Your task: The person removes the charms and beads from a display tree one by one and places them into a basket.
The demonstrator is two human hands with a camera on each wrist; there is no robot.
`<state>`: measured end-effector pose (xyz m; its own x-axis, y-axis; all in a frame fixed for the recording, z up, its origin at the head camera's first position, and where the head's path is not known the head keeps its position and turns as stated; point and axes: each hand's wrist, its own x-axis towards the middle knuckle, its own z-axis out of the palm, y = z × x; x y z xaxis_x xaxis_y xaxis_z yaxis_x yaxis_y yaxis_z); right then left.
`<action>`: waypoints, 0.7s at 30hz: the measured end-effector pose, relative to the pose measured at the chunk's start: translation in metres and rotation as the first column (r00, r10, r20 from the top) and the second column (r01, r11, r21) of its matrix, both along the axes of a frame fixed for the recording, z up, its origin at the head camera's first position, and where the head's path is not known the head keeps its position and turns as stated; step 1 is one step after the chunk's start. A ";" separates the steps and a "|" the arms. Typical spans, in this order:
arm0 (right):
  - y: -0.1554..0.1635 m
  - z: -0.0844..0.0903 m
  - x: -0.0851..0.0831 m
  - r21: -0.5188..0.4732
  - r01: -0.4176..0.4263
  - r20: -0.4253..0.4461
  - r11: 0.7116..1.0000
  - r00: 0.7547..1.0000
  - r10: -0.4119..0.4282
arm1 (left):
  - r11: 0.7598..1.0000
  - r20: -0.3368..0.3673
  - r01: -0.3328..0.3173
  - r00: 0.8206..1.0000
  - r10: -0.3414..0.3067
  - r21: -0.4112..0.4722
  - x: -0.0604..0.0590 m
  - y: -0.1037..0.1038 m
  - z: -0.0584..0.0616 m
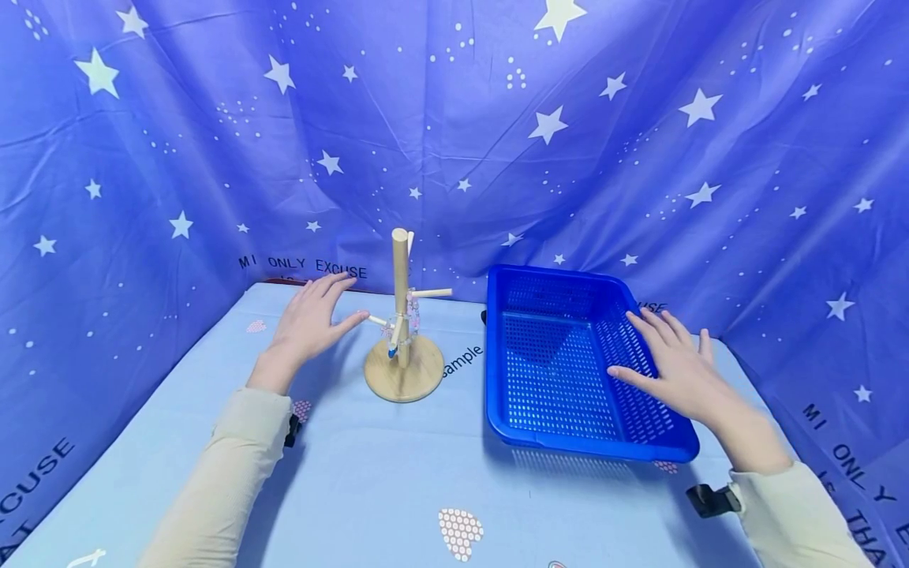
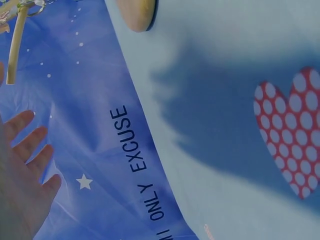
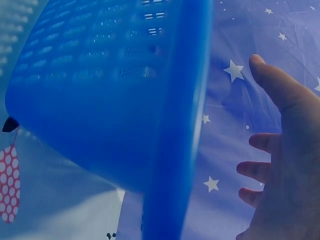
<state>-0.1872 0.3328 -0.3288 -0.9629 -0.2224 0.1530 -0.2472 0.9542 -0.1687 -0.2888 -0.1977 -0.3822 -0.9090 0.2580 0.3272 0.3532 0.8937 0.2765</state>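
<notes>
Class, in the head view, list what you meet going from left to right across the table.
Left hand → wooden peg stand with round base → blue perforated plastic basket → right hand.

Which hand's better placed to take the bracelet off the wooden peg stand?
Left, probably. The left hand, open, hovers just beside the wooden peg stand, near the bracelet hanging there. The right hand, also open, sits over the blue basket, farther away.
</notes>
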 end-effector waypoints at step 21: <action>-0.016 -0.002 -0.005 -0.025 -0.083 0.007 0.996 0.996 0.084 | 0.992 0.020 0.021 1.000 -0.024 0.121 0.002 0.005 0.001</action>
